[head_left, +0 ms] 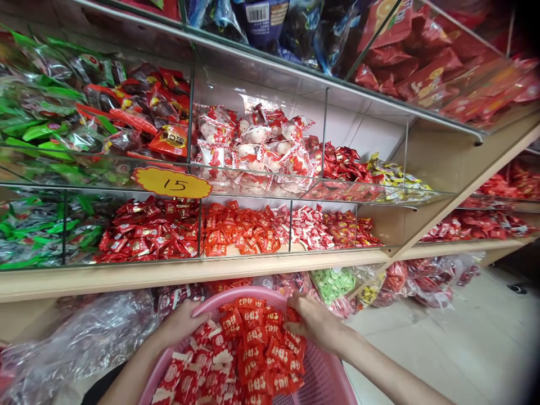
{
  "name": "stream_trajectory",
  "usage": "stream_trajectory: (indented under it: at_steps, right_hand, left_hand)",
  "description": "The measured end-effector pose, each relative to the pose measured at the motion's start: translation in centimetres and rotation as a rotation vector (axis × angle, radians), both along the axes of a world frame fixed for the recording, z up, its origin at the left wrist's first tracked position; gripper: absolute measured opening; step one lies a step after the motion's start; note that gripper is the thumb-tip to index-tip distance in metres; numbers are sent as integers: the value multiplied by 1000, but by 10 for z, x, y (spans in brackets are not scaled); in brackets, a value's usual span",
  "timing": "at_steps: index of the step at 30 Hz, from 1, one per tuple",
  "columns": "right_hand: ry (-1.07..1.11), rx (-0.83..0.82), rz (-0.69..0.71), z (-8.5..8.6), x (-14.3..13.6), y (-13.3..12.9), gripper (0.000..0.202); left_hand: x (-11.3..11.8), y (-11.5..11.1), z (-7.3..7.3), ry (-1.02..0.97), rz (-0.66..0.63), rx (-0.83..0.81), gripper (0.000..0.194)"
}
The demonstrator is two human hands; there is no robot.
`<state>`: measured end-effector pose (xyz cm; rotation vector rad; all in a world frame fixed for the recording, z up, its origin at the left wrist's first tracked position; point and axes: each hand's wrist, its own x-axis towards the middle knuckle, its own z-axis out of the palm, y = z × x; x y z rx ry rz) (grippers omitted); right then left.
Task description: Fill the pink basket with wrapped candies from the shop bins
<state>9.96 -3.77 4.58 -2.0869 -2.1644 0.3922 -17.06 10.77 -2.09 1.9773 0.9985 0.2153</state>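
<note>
A pink plastic basket (333, 368) at the bottom centre holds orange-red candy packets (255, 351) on its right side and red-and-white packets (202, 365) on its left. My left hand (182, 323) grips the basket's left rim, its fingers closed over the edge. Inside the basket's upper right part, my right hand (310, 320) has its fingers curled at the orange-red packets, with red wrapper showing by the fingertips.
Ahead stands a shelf (253, 269) with glass-divided bins of wrapped sweets and a yellow price tag (172, 183). Plastic bags of sweets (333, 284) sit beneath it. Tiled floor (422, 337) shows at right.
</note>
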Motion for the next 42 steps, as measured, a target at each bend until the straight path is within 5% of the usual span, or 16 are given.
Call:
stream_trajectory:
  at_steps: [6,14,29,32,35,39,42]
  right_hand:
    - [77,-35,-68,8,7,-1,34]
    - [-145,-11,-7,16,-5,22,31]
    - [-290,37,3,-1,-32,29,32]
    - [-289,146,30,14,-32,28,30]
    - [-289,201,29,48,-31,37,30]
    - [-360,263,71,97,-25,74,26]
    - [-440,258,220,110,-15,111,19]
  left_hand:
    - [0,1,-1,-8,5,-3,38]
    - [0,2,-3,31,19,-16,40]
    - [-1,2,-6,22,19,14,33]
    - [0,4,-9,30,30,11,32]
    - [1,4,-9,32,32,2,30]
    - [1,3,-6,-4,34,-21,33]
    - [1,2,-4,-11,44,-32,34]
